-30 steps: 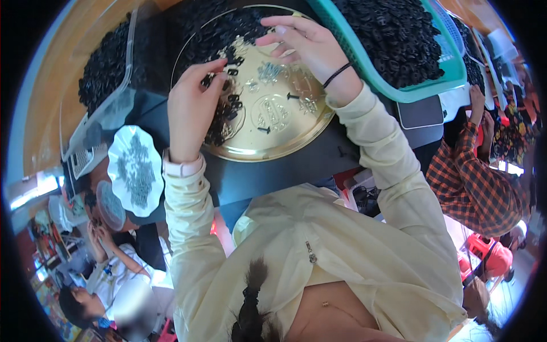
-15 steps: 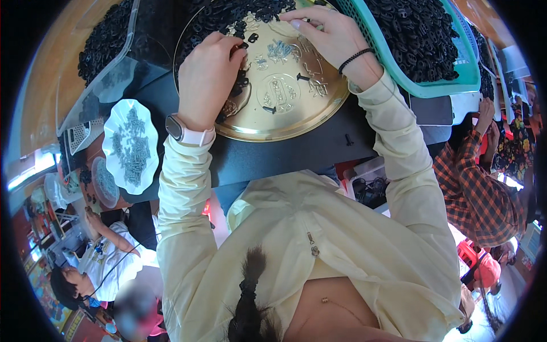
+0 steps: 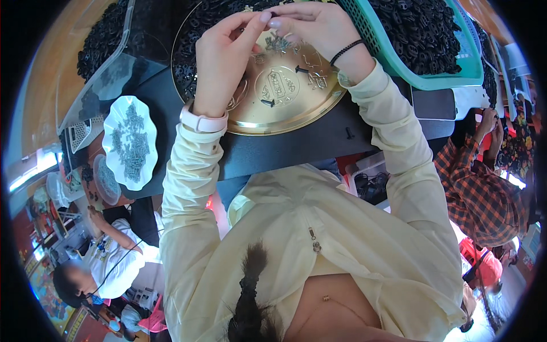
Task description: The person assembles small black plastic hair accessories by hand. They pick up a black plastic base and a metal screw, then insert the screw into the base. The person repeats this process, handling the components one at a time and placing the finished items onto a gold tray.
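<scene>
Over the far part of a round gold tray (image 3: pixel 250 129), my left hand (image 3: pixel 222 57) and my right hand (image 3: pixel 325 34) meet fingertip to fingertip. Between them they pinch a small black plastic piece (image 3: pixel 274 14), mostly covered by the fingers. Just below the fingertips, a small heap of silvery screws (image 3: pixel 277 43) lies on the tray. Many black plastic parts (image 3: pixel 185 68) are spread along its left and far sides, partly hidden behind my left hand. Two loose black pegs, one a dark peg (image 3: pixel 268 103) near the middle, rest on the gold surface.
A teal basket (image 3: pixel 421 84) full of black parts stands at the right. On the left, a white scalloped dish (image 3: pixel 149 162) holds screws, with a clear bin (image 3: pixel 114 62) of black parts beyond it. One black peg (image 3: pixel 350 133) lies on the dark table. People sit at both sides.
My left hand has moved right and away from me, off the tray's left parts. My right hand has shifted slightly left, and the fingertips now meet on a small black piece.
</scene>
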Demonstrator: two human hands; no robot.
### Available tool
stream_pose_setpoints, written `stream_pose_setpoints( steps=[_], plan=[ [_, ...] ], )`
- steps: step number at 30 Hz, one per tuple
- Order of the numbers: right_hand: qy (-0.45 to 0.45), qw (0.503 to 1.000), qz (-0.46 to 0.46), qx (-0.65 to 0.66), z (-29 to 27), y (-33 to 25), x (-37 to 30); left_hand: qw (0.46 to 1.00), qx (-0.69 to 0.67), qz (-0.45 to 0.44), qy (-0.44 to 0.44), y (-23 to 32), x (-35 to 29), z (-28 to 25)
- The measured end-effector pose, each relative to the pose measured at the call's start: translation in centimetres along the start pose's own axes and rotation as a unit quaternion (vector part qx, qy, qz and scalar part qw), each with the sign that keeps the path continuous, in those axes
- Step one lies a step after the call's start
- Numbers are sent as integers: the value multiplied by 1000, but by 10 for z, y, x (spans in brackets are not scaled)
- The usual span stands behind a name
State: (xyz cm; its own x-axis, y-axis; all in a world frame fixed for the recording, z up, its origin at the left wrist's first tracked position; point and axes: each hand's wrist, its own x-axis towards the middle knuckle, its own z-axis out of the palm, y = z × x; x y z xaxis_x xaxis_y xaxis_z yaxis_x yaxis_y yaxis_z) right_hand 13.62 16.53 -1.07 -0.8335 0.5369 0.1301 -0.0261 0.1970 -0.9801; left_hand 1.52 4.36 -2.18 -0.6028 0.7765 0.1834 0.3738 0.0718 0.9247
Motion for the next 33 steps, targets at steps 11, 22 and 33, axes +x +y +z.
stream_pose_setpoints(
  steps=[11, 22, 33],
  plan=[
    [99, 991, 53, 68, -9, 8, 0, 876, 352, 312, -109, 5, -9, 12],
    [54, 994, 77, 57, -8, 24, -2, 951, 232, 203, -27, 0, -7, 7],
    [38, 997, 70, 5, -14, 26, 0, 902, 324, 268, -100, -3, -13, 14]
  ],
)
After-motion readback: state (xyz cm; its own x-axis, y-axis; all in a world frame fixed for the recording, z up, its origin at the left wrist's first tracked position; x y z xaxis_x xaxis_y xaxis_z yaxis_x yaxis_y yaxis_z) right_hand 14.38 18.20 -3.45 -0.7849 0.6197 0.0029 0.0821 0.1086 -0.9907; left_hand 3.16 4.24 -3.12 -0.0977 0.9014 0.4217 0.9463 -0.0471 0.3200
